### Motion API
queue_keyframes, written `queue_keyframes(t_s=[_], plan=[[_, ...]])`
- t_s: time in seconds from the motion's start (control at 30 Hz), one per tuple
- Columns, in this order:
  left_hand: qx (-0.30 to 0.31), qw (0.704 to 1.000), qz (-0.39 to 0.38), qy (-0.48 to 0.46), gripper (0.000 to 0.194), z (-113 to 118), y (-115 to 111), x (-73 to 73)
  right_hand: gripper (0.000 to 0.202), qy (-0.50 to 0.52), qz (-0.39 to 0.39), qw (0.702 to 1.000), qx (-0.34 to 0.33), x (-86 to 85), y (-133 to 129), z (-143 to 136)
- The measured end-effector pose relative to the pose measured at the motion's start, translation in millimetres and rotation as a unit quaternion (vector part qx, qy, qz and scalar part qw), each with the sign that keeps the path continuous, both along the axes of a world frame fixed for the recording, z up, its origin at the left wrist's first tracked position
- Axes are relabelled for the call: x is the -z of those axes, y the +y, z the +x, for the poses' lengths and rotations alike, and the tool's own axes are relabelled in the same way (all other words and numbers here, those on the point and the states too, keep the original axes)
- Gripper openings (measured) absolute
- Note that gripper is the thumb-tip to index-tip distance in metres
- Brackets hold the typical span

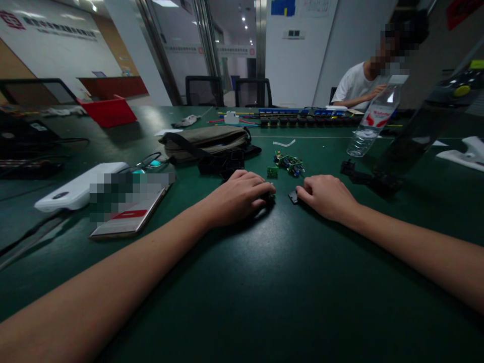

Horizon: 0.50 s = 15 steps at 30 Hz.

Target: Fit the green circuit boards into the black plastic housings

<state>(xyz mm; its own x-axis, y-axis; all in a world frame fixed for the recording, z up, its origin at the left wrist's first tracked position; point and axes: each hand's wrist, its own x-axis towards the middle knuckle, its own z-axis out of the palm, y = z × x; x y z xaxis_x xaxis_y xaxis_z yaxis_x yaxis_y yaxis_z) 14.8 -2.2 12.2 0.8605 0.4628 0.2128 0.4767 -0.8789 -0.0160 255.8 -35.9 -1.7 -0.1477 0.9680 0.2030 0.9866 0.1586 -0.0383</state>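
Observation:
My left hand is closed over a small part near the table's middle. Only a dark, faintly greenish edge of that part shows by the fingertips, so its kind is unclear. My right hand rests to the right, fingers curled, pinching a small flat dark grey piece between thumb and fingers. Just beyond the gap between my hands lie a small green circuit board and a pile of circuit boards with parts on them. Black plastic trays or housings sit behind my left hand.
A grey-green pouch lies behind the black housings. On the left are a phone and a white device with cables. A clear bottle and a dark bottle stand right. Across the green table sits a person.

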Motion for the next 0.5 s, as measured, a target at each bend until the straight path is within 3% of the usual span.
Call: queue_keyframes(t_s=[0.17,0.3,0.4,0.5], plan=[[0.003,1.0,0.015,-0.001,0.03,0,-2,-1.4,0.04,-0.019,0.011,1.0,-0.006,3.3,1,3],[0.013,0.999,0.025,-0.018,0.029,0,-2,-1.4,0.043,0.026,0.028,0.999,-0.034,5.9,3,5],[0.022,0.999,0.025,-0.039,0.031,1,-3,-0.4,0.042,0.102,0.06,0.988,-0.097,5.8,-2,3],[0.014,0.997,0.022,-0.067,0.034,2,-6,1.5,0.034,0.203,0.092,0.959,-0.173,5.0,-12,-2]])
